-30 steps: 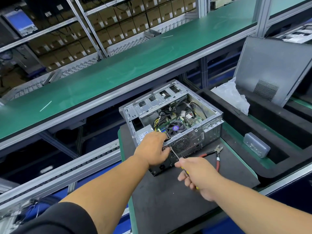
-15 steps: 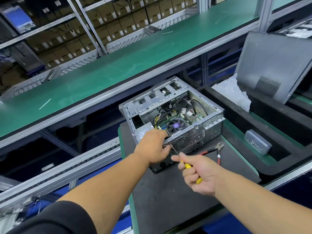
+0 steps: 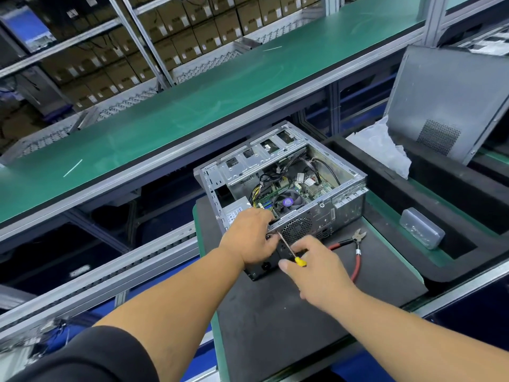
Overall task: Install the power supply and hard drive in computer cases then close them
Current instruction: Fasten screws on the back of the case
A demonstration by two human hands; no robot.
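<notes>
At frame centre, the left hand gripped the computer case; the right hand pinched the screwdriver, fastening the power supply. Next: keep the tip seated.

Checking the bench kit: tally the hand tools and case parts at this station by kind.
Yellow-handled screwdriver, gripped by the right hand: 1
Red-handled cutting pliers: 1
Open grey metal computer case, left hand on its rear edge: 1
Dark grey vented side panel: 1
Total: 4

One open computer case, one screwdriver, one pair of pliers, two hands.
</notes>
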